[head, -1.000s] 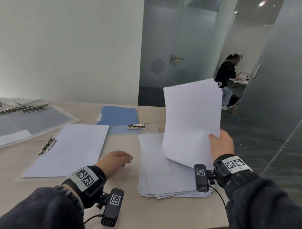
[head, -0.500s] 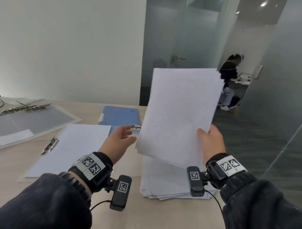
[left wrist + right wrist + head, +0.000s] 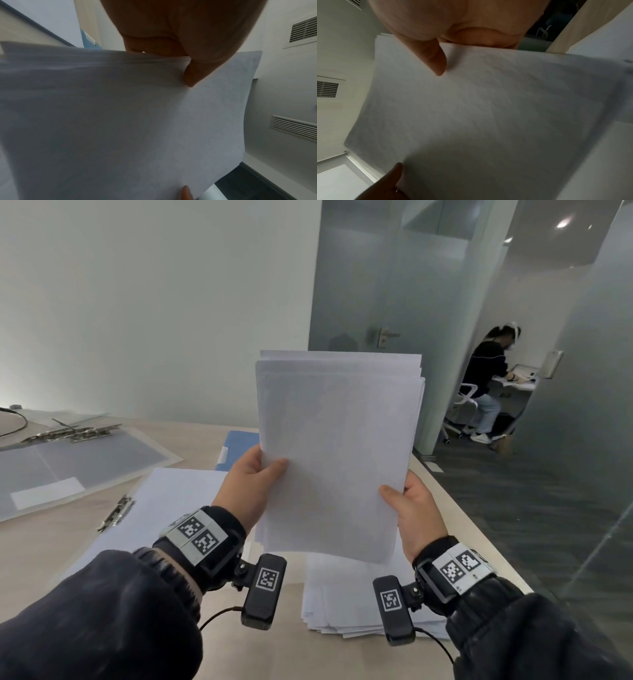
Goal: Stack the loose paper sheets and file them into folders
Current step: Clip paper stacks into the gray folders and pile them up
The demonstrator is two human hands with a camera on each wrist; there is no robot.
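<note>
On the counter (image 3: 212, 440), left to right: a clear folder (image 3: 85, 460), a clipped paper sheet (image 3: 154, 508), a blue folder (image 3: 239, 446). The left hand (image 3: 250, 484) pinches the left edge of the sheaf of sheets (image 3: 335, 453), thumb in front. The sheaf stands upright above the loose paper pile (image 3: 346, 601). The right hand (image 3: 416, 513) grips its right edge, thumb in front.

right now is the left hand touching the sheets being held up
Touching. In the head view the left hand pinches the left edge of the held sheets, thumb on the front face. The left wrist view shows that thumb lying on the paper too.
</note>
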